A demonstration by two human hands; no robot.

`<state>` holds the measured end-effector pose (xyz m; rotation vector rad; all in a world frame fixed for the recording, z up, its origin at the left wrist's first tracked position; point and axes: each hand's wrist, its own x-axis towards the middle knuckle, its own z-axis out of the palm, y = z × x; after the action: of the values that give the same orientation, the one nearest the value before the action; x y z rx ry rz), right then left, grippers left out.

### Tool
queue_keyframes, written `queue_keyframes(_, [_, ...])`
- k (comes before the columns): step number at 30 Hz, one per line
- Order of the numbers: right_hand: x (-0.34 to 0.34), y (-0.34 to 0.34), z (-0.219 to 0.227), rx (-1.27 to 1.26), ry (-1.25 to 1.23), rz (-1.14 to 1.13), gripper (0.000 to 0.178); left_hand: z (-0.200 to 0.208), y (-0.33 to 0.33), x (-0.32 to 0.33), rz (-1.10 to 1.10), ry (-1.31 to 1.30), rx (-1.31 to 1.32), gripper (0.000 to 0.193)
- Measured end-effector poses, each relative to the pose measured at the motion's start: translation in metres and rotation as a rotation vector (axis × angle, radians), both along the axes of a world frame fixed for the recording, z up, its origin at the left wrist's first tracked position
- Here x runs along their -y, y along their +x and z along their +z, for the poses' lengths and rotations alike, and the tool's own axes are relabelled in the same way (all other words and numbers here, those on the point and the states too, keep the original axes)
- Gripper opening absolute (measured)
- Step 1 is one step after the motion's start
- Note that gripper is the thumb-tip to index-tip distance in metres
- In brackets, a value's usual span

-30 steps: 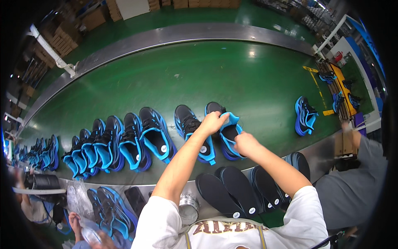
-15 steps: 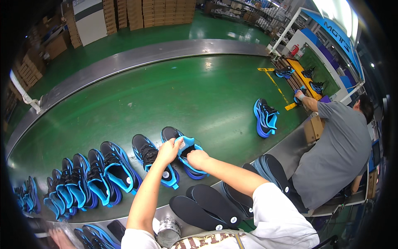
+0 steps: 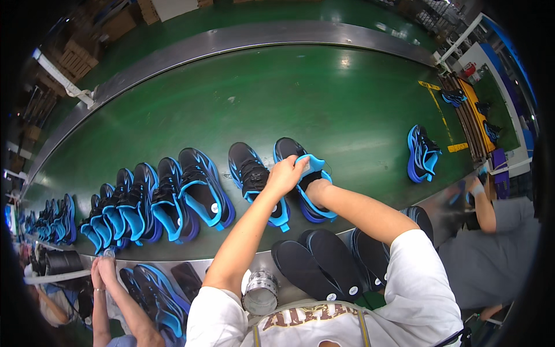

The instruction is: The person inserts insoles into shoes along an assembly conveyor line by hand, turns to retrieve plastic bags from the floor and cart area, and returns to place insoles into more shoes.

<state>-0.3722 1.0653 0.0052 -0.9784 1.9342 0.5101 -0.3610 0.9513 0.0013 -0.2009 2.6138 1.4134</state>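
A black and blue sports shoe (image 3: 287, 148) lies on the green table, toe pointing away from me. My left hand (image 3: 285, 174) pinches its light blue tongue (image 3: 315, 164) and holds it up. My right hand (image 3: 317, 192) reaches into the shoe's opening; the fingers are hidden inside. Close on the left is a matching laced shoe (image 3: 248, 165) with a round white sticker inside. Black insoles (image 3: 332, 254) with round white stickers lie in stacks at the near edge, below my right forearm.
A row of similar shoes (image 3: 139, 199) runs left along the table. One shoe (image 3: 422, 153) stands apart at right. A clear jar (image 3: 260, 294) sits by my left elbow. Another person's hands (image 3: 106, 273) are at lower left; a person in grey (image 3: 491, 254) is at right.
My view has tilted and swung left, so the table appears higher and further right. My right hand has gone deeper into the shoe. My left hand still grips the tongue.
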Motion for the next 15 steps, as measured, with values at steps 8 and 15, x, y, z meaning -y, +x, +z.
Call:
queue_keyframes(8, [-0.026, -0.018, -0.068, -0.05, -0.838, -0.439, 0.02, -0.028, 0.009, -0.043, 0.274, 0.016, -0.549, 0.034])
queue_keyframes(15, [-0.005, -0.021, -0.093, -0.23, -0.68, -0.451, 0.019, -0.035, 0.015, -0.044, 0.063, -0.02, -0.667, 0.03])
